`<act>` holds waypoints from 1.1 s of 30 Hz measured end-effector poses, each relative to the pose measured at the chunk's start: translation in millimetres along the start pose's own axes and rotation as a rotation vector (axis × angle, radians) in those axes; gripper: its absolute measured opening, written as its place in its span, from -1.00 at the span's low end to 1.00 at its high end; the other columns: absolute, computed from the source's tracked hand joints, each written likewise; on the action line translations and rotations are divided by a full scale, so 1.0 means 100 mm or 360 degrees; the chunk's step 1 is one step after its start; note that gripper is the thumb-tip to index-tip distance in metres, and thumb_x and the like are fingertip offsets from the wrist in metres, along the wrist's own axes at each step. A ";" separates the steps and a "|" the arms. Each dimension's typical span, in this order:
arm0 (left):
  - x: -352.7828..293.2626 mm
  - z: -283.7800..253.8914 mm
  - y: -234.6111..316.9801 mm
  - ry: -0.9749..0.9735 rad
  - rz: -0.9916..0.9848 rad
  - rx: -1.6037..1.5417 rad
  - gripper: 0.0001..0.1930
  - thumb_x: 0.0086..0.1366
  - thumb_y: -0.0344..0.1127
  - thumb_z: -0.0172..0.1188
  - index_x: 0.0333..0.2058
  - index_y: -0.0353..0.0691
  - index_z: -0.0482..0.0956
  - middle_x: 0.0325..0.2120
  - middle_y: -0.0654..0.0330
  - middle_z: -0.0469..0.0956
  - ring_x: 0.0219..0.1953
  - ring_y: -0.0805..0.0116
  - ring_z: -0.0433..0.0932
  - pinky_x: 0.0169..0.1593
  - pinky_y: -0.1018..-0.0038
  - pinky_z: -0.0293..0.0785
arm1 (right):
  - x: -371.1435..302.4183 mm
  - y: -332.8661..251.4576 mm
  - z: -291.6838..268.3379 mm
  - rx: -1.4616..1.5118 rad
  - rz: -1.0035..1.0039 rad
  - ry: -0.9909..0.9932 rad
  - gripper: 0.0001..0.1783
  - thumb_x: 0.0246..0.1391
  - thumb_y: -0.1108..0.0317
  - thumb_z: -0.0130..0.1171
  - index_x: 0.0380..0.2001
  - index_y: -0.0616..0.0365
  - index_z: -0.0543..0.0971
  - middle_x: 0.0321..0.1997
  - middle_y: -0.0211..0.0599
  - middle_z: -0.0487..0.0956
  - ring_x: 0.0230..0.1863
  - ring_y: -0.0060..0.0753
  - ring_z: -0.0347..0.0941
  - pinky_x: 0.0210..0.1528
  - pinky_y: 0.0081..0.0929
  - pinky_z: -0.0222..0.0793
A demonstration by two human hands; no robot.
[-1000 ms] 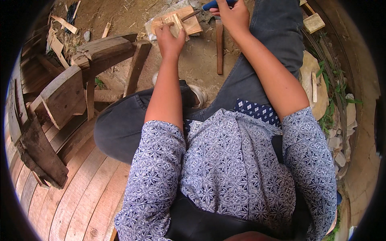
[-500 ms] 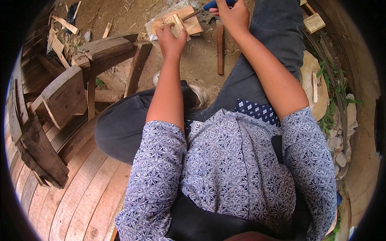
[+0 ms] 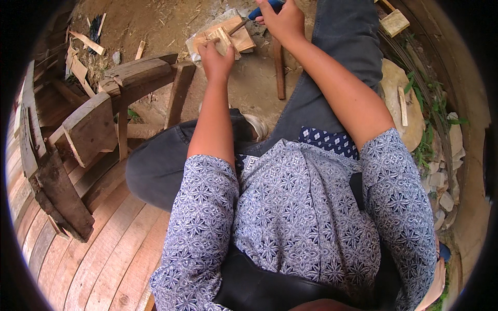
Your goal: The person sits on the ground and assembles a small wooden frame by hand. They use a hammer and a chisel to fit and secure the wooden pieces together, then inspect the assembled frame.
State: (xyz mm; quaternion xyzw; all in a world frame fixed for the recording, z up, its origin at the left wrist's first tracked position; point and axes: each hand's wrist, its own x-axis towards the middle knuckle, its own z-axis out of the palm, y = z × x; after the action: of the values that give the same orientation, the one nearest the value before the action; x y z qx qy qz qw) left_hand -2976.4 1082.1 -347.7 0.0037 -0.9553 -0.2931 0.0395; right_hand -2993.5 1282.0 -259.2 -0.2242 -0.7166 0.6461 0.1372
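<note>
My left hand is closed on a small pale wood piece that rests on a flat wooden block on the dirt ground ahead of me. My right hand grips a blue-handled tool; its thin metal tip points down-left and meets the small wood piece. Both forearms reach forward over my lap. I sit with grey trousers and a blue patterned shirt.
A rough wooden bench frame with dark planks stands at the left. A thin wooden stick lies on the dirt near the block. Wood scraps lie at upper left. A flat stone, pebbles and grass lie at right. Curved floorboards lie below left.
Both hands stay on the wood piece and tool with only slight shifts; the tool tip has moved a little against the wood.
</note>
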 end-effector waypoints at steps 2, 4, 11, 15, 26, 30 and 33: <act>0.01 0.01 -0.01 0.0021 0.0067 0.0027 -0.50 0.07 -0.14 0.40 -0.06 -0.29 0.58 -0.03 -0.06 0.40 -0.01 -0.09 0.50 0.07 0.21 0.47 | 0.02 0.03 -0.02 -0.0007 -0.0067 0.0002 -0.71 0.15 0.22 0.30 -0.38 0.24 0.50 -0.59 -0.19 0.63 -0.57 -0.34 0.64 -0.48 -0.39 0.49; -0.01 0.03 0.00 0.0006 0.0018 -0.0014 -0.50 0.07 -0.14 0.39 -0.05 -0.29 0.58 -0.03 -0.06 0.40 0.00 -0.09 0.49 0.08 0.20 0.46 | -0.01 0.06 -0.03 -0.0054 -0.0117 -0.0004 -0.71 0.15 0.22 0.30 -0.39 0.23 0.50 -0.60 -0.19 0.63 -0.57 -0.35 0.64 -0.48 -0.39 0.49; -0.01 0.06 -0.05 0.0060 0.0024 -0.0004 -0.51 0.06 -0.11 0.45 -0.06 -0.21 0.60 -0.04 -0.08 0.42 0.03 -0.07 0.47 0.10 0.22 0.44 | -0.03 0.02 -0.02 -0.0127 -0.0188 -0.0029 -0.72 0.15 0.22 0.31 -0.40 0.22 0.51 -0.60 -0.22 0.63 -0.57 -0.34 0.63 -0.47 -0.37 0.48; -0.02 0.06 -0.03 0.0040 0.0004 -0.0045 -0.50 0.06 -0.10 0.45 -0.06 -0.20 0.59 -0.03 -0.09 0.41 0.03 -0.09 0.48 0.10 0.21 0.45 | -0.03 0.02 -0.01 -0.0190 -0.0293 0.0025 -0.72 0.13 0.23 0.32 -0.40 0.21 0.52 -0.62 -0.22 0.61 -0.57 -0.32 0.62 -0.47 -0.35 0.46; -0.02 0.03 0.00 0.0027 -0.0040 -0.0060 -0.50 0.06 -0.10 0.44 -0.06 -0.22 0.59 -0.04 -0.08 0.41 0.02 -0.09 0.48 0.09 0.21 0.45 | -0.03 -0.03 0.04 -0.0263 -0.0406 0.0074 -0.72 0.08 0.24 0.34 -0.41 0.22 0.51 -0.55 -0.11 0.60 -0.51 -0.14 0.58 -0.40 -0.27 0.44; -0.01 0.05 -0.02 0.0054 -0.0007 -0.0067 -0.50 0.06 -0.11 0.43 -0.06 -0.22 0.60 -0.05 -0.07 0.41 0.02 -0.08 0.48 0.10 0.21 0.45 | -0.04 -0.04 0.05 -0.0239 -0.0434 0.0081 -0.72 0.08 0.25 0.34 -0.41 0.22 0.50 -0.54 -0.09 0.59 -0.50 -0.10 0.56 -0.41 -0.25 0.42; -0.01 0.05 -0.01 0.0061 -0.0008 -0.0052 -0.50 0.05 -0.11 0.43 -0.06 -0.22 0.60 -0.05 -0.07 0.41 0.03 -0.07 0.48 0.10 0.21 0.44 | -0.04 -0.05 0.05 -0.0260 -0.0444 0.0072 -0.71 0.07 0.24 0.34 -0.42 0.22 0.50 -0.53 -0.06 0.59 -0.49 -0.05 0.57 -0.40 -0.24 0.43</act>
State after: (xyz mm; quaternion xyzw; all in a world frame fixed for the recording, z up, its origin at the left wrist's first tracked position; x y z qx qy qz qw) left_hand -2975.3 1084.3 -352.3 0.0110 -0.9494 -0.3085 0.0573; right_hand -2993.4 1275.5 -254.1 -0.1475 -0.7876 0.5553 0.2229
